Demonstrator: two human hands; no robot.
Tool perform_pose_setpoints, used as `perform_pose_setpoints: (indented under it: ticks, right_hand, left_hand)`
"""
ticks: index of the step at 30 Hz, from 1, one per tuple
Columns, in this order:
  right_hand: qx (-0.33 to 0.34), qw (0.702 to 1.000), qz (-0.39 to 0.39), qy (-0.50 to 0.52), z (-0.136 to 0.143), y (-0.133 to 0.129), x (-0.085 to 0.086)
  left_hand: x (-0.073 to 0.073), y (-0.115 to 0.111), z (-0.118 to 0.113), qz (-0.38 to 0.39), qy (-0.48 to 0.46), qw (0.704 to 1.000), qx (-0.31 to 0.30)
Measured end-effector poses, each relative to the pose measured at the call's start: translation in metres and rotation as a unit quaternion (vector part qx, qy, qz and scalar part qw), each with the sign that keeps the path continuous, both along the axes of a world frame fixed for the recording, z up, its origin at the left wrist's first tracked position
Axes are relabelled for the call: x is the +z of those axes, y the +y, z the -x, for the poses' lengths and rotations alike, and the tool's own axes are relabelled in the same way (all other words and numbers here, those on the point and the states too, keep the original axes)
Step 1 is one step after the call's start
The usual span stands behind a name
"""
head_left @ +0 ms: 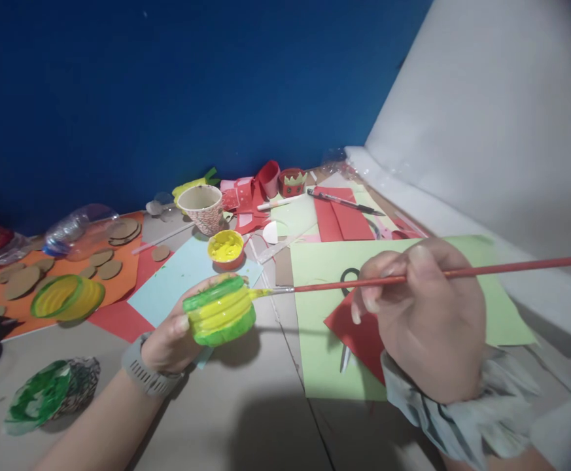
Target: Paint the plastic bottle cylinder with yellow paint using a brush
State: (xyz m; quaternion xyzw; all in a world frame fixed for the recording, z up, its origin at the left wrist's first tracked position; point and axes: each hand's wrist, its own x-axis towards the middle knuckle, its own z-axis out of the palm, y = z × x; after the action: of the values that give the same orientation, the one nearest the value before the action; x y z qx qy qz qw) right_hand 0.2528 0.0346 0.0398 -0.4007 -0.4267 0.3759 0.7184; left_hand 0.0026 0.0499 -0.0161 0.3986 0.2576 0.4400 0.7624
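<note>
My left hand (174, 330) grips a ridged round piece (221, 311) painted with green and yellow bands. In my right hand (427, 314) is a thin red paintbrush (334, 284), pinched between thumb and fingers. The yellow-coated bristles touch the right side of the painted piece, at its yellow band. Just behind it stands a small cup of yellow paint (226, 247). A patterned paper cup (201, 208) is further back. At the lower left lies a cup with green paint (40, 396). A yellow-green transparent ring (67, 299) rests on orange paper.
Cardboard discs (23, 281) and a clear plastic bottle piece (82, 229) lie at the left. Light green paper (339, 379) sits under my right hand, with red paper (358, 333) over scissors (345, 358). A black pen (346, 203) and red paper crafts (268, 180) are at the back.
</note>
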Motion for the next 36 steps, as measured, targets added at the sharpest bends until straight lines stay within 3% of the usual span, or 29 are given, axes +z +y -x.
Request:
perform_pose_setpoints:
  ticks: [5,9,15,18,20,24,31,36]
  right_hand:
    - [-0.054,0.996,-0.017,0.071,-0.010,0.009,0.003]
    - [-0.072,0.990,0.017,0.123,-0.018,0.018,0.001]
    - [-0.058,0.985,0.058,0.150,-0.015,0.022,-0.003]
    - [-0.047,0.989,0.059,0.131,-0.011,0.023,-0.008]
    - [-0.037,0.991,0.061,0.112,-0.008,0.023,-0.013]
    - [-0.002,0.995,0.083,0.054,0.002,0.022,-0.026]
    - [0.097,0.988,0.097,-0.068,0.028,0.016,-0.032]
    - [0.170,0.970,0.066,-0.161,0.042,0.012,-0.033]
  left_hand:
    - [0.002,-0.001,0.001,0.009,0.001,1.000,0.026]
    - [0.008,0.001,0.002,0.005,-0.032,0.999,0.033]
    - [0.038,0.009,0.012,-0.094,-0.082,0.986,0.113]
    - [0.053,0.009,0.018,-0.105,-0.084,0.978,0.162]
    - [0.056,0.006,0.022,-0.088,-0.064,0.982,0.152]
    - [0.047,-0.005,0.031,-0.032,-0.004,0.996,0.081]
    - [0.032,-0.023,0.047,-0.008,0.018,0.994,0.103]
    - [0.026,-0.032,0.048,-0.003,0.017,0.994,0.105]
